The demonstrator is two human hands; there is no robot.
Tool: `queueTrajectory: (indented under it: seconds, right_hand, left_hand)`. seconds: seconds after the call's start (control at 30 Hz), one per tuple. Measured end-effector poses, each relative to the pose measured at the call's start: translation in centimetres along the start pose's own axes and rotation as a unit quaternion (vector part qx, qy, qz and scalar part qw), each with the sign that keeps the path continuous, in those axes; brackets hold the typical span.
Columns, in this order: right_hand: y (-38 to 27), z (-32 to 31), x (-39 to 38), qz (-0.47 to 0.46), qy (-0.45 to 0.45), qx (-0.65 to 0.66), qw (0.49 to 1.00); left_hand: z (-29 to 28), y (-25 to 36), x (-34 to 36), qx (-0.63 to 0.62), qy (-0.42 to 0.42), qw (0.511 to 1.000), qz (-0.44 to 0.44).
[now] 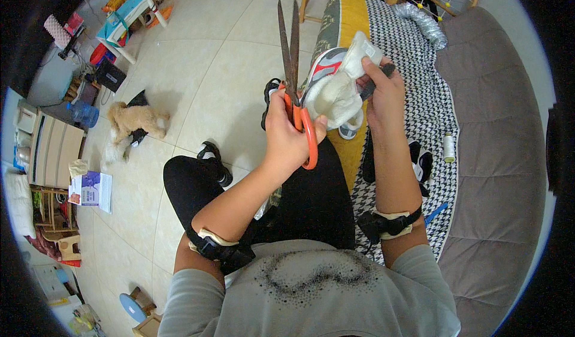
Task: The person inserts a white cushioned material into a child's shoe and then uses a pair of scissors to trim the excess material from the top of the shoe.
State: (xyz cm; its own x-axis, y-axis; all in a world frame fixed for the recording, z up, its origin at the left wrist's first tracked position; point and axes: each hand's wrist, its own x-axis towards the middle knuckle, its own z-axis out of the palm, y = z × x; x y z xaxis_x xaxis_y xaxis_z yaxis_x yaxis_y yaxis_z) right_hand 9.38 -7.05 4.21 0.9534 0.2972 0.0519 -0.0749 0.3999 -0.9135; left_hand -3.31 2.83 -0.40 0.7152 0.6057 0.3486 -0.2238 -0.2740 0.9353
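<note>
My left hand (284,134) is closed round the orange handles of a large pair of scissors (308,134). Their dark blades point away from me, slightly apart. The thumb of that hand also presses against a fluffy white fabric piece (330,100) with a hollow opening. My right hand (386,88) pinches the far end of this piece, where a white flap (360,48) sticks up. A dark grey strip (377,82) shows at the same fingers. Just beyond the white piece is a grey, white and red sneaker (326,66), partly covered; whether it is held, I cannot tell.
On my right, a houndstooth cloth (413,106) covers part of a grey sofa (494,157). A white thread spool (449,148), black-and-white gloves (420,164) and a blue tool (436,213) lie there. A curly-haired dog (136,120) stands on the tiled floor at left, near a small table (124,22).
</note>
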Motion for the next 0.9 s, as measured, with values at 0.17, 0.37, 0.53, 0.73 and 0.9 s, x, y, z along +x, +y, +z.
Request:
queueTrajectory:
  seconds: [0.17, 0.37, 0.53, 0.73, 0.9]
  right_hand:
    - [2.6, -2.2, 2.1, 0.091, 0.029, 0.081, 0.992]
    - [2.6, -1.3, 1.6, 0.112, 0.024, 0.119, 0.986]
    - [1.8, -0.9, 0.7, 0.081, 0.019, 0.12, 0.989]
    - [0.8, -0.6, -0.9, -0.024, -0.055, 0.1, 0.993]
    - [1.7, 0.4, -4.7, -0.18, -0.001, -0.009, 0.984]
  left_hand:
    - [0.3, 0.8, 0.1, 0.085, 0.004, 0.996, 0.014]
    - [-0.1, -0.5, -0.1, 0.137, 0.004, 0.987, 0.089]
    - [-0.4, -1.0, -0.1, 0.129, -0.009, 0.983, 0.129]
    - [-0.7, -1.7, -0.2, 0.018, -0.003, 0.986, 0.163]
    - [-1.1, -1.8, 0.1, 0.073, 0.035, 0.974, 0.211]
